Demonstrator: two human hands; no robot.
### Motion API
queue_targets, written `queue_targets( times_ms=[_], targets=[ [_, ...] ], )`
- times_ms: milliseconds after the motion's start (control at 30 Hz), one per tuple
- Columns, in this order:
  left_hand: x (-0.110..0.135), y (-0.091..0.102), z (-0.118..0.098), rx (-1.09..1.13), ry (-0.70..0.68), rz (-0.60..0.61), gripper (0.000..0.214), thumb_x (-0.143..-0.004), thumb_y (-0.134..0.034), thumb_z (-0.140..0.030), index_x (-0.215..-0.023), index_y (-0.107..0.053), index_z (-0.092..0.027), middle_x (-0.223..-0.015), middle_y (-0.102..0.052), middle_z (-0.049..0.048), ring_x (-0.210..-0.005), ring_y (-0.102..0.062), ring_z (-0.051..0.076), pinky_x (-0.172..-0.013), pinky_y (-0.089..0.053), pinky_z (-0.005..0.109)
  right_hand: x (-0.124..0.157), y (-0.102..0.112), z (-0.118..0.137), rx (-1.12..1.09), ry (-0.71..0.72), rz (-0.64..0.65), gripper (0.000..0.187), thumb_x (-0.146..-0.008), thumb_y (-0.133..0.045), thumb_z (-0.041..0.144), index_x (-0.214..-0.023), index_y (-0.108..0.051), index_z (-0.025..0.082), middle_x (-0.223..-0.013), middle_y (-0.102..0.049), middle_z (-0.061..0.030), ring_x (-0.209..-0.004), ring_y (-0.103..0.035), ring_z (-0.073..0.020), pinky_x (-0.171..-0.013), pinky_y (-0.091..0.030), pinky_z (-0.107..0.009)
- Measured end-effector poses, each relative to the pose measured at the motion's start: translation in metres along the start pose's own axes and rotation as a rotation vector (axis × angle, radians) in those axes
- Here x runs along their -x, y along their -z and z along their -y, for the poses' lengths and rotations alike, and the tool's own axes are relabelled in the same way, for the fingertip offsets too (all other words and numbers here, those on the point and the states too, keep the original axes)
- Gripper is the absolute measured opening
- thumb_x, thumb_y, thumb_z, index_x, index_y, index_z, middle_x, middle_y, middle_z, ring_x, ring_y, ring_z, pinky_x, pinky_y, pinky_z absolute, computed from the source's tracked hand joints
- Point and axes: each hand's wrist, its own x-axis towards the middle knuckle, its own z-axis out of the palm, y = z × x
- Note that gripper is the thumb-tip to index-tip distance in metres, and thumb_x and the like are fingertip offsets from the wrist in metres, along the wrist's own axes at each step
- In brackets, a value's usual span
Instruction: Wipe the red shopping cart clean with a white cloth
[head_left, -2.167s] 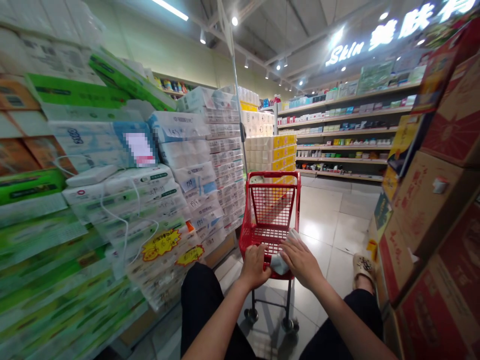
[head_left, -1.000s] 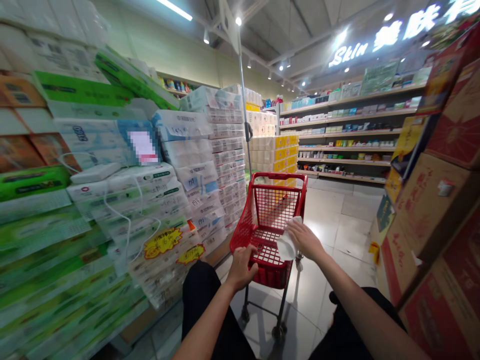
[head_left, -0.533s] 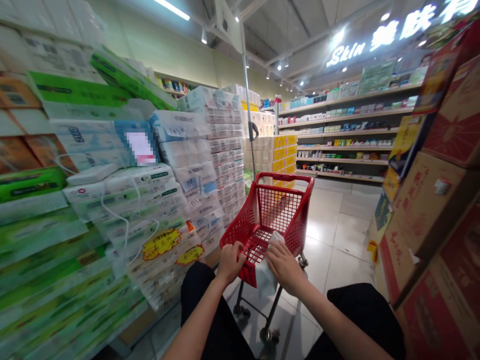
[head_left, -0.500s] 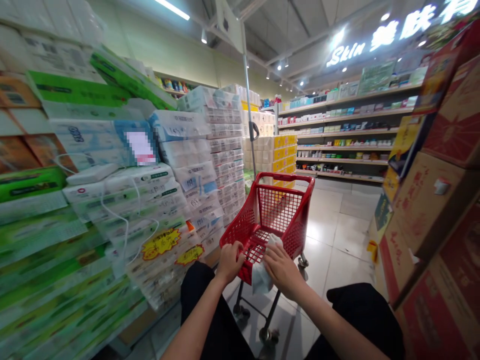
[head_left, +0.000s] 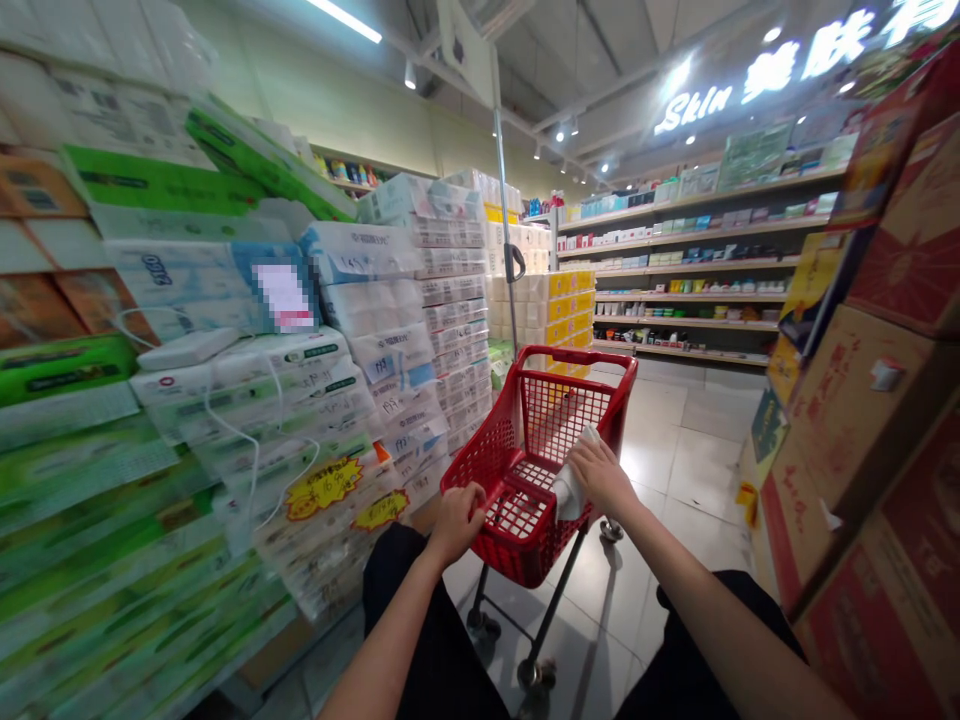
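Note:
A small red shopping cart (head_left: 517, 550) with a lattice plastic basket stands between my legs on dark metal legs with casters. My left hand (head_left: 457, 522) is closed over the basket's near left rim. On the right side of the basket, my right hand (head_left: 600, 472) presses a white cloth (head_left: 570, 494) against the rim, fingers bent over it. Part of the cloth hangs down inside the basket, and the rest is hidden under my palm.
Stacked tissue packs (head_left: 390, 350) rise close on the left, with a white cable (head_left: 255, 460) hanging over them. Cardboard boxes (head_left: 862, 400) are piled on the right. A metal pole (head_left: 502, 200) stands behind the cart, and shelves (head_left: 675, 265) of goods line the back.
My right hand has moved with the cloth from the basket's near edge to the right and farther along its right side. My left hand keeps its grip on the left rim.

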Motion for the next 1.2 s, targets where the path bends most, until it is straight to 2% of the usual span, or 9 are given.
queue_targets(
  times_ms=[233, 367, 500, 667, 767, 900, 1033, 1133, 1200],
  targets=[
    [-0.002, -0.003, 0.009, -0.107, 0.083, -0.007, 0.010, -0.079, -0.045, -0.018, -0.083, -0.053, -0.021, -0.069, -0.051, -0.0010, -0.073, -0.051, 0.018, -0.074, -0.037, 0.029, 0.039, 0.001, 0.096, -0.166, 0.144, -0.059, 0.031, -0.098, -0.033, 0.035, -0.105, -0.061, 0.024, -0.113, -0.062, -0.0041, -0.127, -0.041, -0.0211, -0.114, -0.022, -0.046],
    [-0.002, 0.005, 0.009, -0.153, 0.099, 0.020, 0.010, -0.082, -0.045, -0.018, -0.085, -0.055, -0.021, -0.072, -0.055, 0.0003, -0.078, -0.053, 0.020, -0.078, -0.038, 0.031, 0.046, 0.008, 0.120, -0.195, 0.210, -0.019, 0.033, -0.091, -0.048, 0.051, -0.105, -0.059, 0.024, -0.112, -0.061, -0.0050, -0.122, -0.044, -0.0231, -0.115, -0.021, -0.047],
    [-0.003, 0.007, -0.020, -0.152, 0.035, 0.008, 0.019, -0.090, -0.038, -0.018, -0.092, -0.056, -0.022, -0.089, -0.062, 0.0026, -0.091, -0.056, 0.020, -0.092, -0.036, 0.035, 0.041, 0.005, 0.114, -0.196, 0.220, -0.009, 0.030, -0.092, -0.047, 0.049, -0.105, -0.059, 0.025, -0.114, -0.060, -0.0038, -0.121, -0.045, -0.0224, -0.114, -0.024, -0.046],
    [-0.004, -0.021, -0.073, -0.002, 0.040, -0.001, 0.027, -0.099, -0.031, -0.033, -0.120, -0.047, -0.026, -0.112, -0.063, 0.0036, -0.096, -0.060, 0.020, -0.080, -0.042, 0.030, 0.035, -0.010, 0.099, -0.139, 0.198, -0.032, 0.030, -0.094, -0.045, 0.037, -0.119, -0.056, 0.023, -0.123, -0.058, -0.0055, -0.126, -0.042, -0.0212, -0.114, -0.024, -0.044],
    [-0.004, -0.036, -0.086, -0.059, 0.025, -0.006, 0.040, -0.098, -0.037, -0.044, -0.131, -0.040, -0.023, -0.120, -0.061, 0.0082, -0.097, -0.061, 0.023, -0.080, -0.041, 0.032, 0.026, -0.015, 0.078, -0.134, 0.195, 0.008, 0.033, -0.096, -0.037, 0.033, -0.122, -0.056, 0.025, -0.128, -0.056, -0.0038, -0.130, -0.039, -0.0185, -0.114, -0.024, -0.042],
    [-0.007, -0.044, -0.091, -0.136, 0.011, 0.028, 0.055, -0.095, -0.039, -0.053, -0.138, -0.034, -0.019, -0.109, -0.065, 0.0105, -0.086, -0.063, 0.025, -0.074, -0.040, 0.033, 0.004, -0.013, 0.032, -0.091, 0.077, 0.073, 0.042, -0.099, -0.024, 0.036, -0.122, -0.058, 0.025, -0.133, -0.054, -0.0027, -0.136, -0.033, -0.0171, -0.114, -0.022, -0.042],
    [-0.007, -0.054, -0.102, -0.174, -0.057, 0.036, 0.039, -0.092, -0.045, -0.051, -0.110, -0.056, -0.018, -0.092, -0.067, 0.0096, -0.084, -0.061, 0.025, -0.075, -0.038, 0.034, -0.013, -0.011, 0.002, -0.028, -0.039, 0.105, 0.045, -0.098, -0.021, 0.036, -0.125, -0.055, 0.024, -0.135, -0.053, -0.0036, -0.137, -0.031, -0.0171, -0.114, -0.018, -0.043],
    [-0.007, -0.060, -0.106, -0.183, -0.090, 0.066, 0.027, -0.093, -0.046, -0.040, -0.083, -0.059, -0.019, -0.081, -0.065, 0.0078, -0.081, -0.060, 0.023, -0.074, -0.036, 0.034, -0.008, -0.014, 0.010, -0.029, -0.033, 0.052, 0.042, -0.098, -0.024, 0.033, -0.118, -0.058, 0.022, -0.129, -0.056, -0.0057, -0.135, -0.034, -0.0192, -0.114, -0.020, -0.044],
    [-0.007, -0.059, -0.105, -0.180, -0.093, 0.092, 0.019, -0.090, -0.049, -0.031, -0.080, -0.059, -0.019, -0.080, -0.065, 0.0077, -0.080, -0.060, 0.023, -0.073, -0.036, 0.034, 0.004, -0.016, 0.027, -0.044, 0.001, -0.012, 0.037, -0.097, -0.027, 0.032, -0.112, -0.060, 0.021, -0.124, -0.058, -0.0069, -0.132, -0.036, -0.0206, -0.114, -0.022, -0.045]
  ],
)
